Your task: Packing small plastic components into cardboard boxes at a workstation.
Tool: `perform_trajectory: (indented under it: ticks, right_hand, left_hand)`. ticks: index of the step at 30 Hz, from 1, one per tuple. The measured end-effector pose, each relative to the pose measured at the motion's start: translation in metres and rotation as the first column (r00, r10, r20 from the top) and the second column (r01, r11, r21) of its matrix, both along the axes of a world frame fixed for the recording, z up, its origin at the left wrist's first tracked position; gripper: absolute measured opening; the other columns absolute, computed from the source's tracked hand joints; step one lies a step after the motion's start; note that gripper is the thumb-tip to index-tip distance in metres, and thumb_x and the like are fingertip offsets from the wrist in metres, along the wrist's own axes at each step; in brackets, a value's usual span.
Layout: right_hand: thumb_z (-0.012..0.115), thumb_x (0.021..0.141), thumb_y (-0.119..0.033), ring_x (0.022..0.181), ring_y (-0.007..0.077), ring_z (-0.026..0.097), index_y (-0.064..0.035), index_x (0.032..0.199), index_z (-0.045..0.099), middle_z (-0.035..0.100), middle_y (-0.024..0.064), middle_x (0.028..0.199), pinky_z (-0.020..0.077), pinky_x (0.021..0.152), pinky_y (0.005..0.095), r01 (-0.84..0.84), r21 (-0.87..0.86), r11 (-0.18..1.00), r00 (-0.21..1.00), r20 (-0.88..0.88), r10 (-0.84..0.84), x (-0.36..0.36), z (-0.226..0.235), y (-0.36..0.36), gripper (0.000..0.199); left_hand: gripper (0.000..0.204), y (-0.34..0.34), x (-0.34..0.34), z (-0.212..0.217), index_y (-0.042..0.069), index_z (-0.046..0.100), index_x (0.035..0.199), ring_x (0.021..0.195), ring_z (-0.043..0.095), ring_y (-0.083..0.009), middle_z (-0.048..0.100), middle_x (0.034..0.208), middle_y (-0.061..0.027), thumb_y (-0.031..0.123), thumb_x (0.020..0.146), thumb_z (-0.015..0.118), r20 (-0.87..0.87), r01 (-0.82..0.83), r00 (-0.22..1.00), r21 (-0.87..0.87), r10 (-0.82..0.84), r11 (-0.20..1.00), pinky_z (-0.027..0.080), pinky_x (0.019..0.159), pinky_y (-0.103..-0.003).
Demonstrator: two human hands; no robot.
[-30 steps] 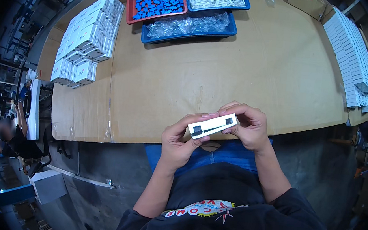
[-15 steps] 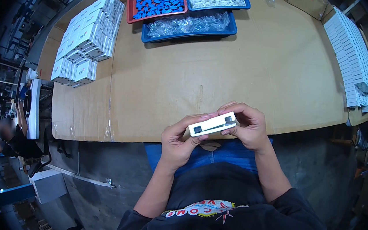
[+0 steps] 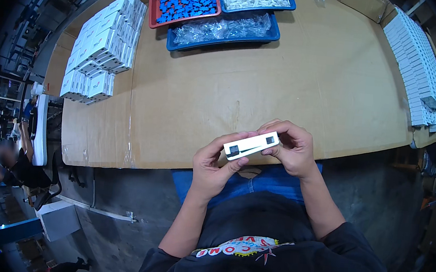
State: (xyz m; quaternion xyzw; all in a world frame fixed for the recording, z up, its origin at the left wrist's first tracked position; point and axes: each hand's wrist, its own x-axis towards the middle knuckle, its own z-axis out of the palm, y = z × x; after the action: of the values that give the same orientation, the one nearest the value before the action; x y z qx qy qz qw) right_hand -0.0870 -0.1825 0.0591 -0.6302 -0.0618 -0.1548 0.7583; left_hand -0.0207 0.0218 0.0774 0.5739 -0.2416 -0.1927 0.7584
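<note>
Above my lap, just off the near table edge, a small flat white plastic case (image 3: 253,143) is held between both hands, its narrow side turned up. That side has a dark square cutout at each end, and a thin dark slit tapers between its two halves. My left hand (image 3: 212,166) grips the left end, thumb below and fingers along the far side. At the other end my right hand (image 3: 296,152) pinches the case between thumb and fingers. What lies inside the case is hidden.
Stacked white boxes (image 3: 101,41) stand at the table's left, and rows of white pieces (image 3: 416,68) at the far right. At the back are a red tray (image 3: 153,4) of blue parts, a blue tray (image 3: 294,0) of white pieces and another blue tray (image 3: 174,47) of clear plastic.
The gap along the case's side has narrowed, with its right end now pressed together. Both hands have stayed nearly in place.
</note>
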Motion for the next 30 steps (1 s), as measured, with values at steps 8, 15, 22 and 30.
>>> perform_trajectory:
  ticks: [8,15,22,30]
  right_hand:
    - [0.081,0.086,0.005,0.114,0.0226,0.069,0.0013,0.117,0.068,0.073,0.0144,0.118,0.0554,0.1,0.0369,-0.055,0.103,0.993,0.998,0.006,0.055,0.004,-0.007,0.0,0.034]
    - [0.08,0.088,0.003,0.113,0.02,0.069,0.0016,0.118,0.067,0.073,0.013,0.118,0.0547,0.1,0.0339,-0.009,0.109,0.994,0.999,-0.049,0.015,0.002,-0.003,0.002,0.034]
    - [0.082,0.088,-0.001,0.116,0.019,0.065,-0.001,0.138,0.057,0.068,0.0105,0.12,0.0512,0.105,0.035,0.068,0.025,0.997,0.993,-0.101,-0.065,0.007,0.015,0.004,0.056]
    - [0.081,0.087,-0.004,0.099,0.0188,0.068,-0.0001,0.113,0.072,0.072,0.0094,0.106,0.0523,0.091,0.0324,-0.096,-0.241,0.966,0.984,-0.169,0.056,0.006,0.015,-0.006,0.027]
  left_hand:
    - [0.037,0.003,0.004,-0.007,-0.002,0.07,0.126,0.119,0.069,-0.0214,0.075,0.124,-0.015,0.001,0.09,0.08,0.041,-0.03,0.999,0.012,0.029,0.999,0.051,0.106,-0.035]
    - [0.043,-0.001,0.006,-0.003,-0.003,0.066,0.128,0.12,0.068,-0.0226,0.071,0.131,-0.0166,0.003,0.089,0.082,0.065,-0.032,0.997,0.009,0.032,0.999,0.052,0.105,-0.035]
    - [0.044,0.007,0.009,-0.018,-0.001,0.064,0.126,0.108,0.063,-0.0135,0.066,0.115,-0.007,0.001,0.086,0.084,-0.005,-0.116,0.993,0.115,0.117,0.987,0.053,0.091,-0.027]
    - [0.028,0.005,0.01,-0.009,-0.004,0.07,0.117,0.101,0.066,-0.011,0.07,0.113,-0.0062,0.0,0.091,0.079,-0.019,0.032,0.999,0.208,-0.028,0.978,0.054,0.085,-0.025]
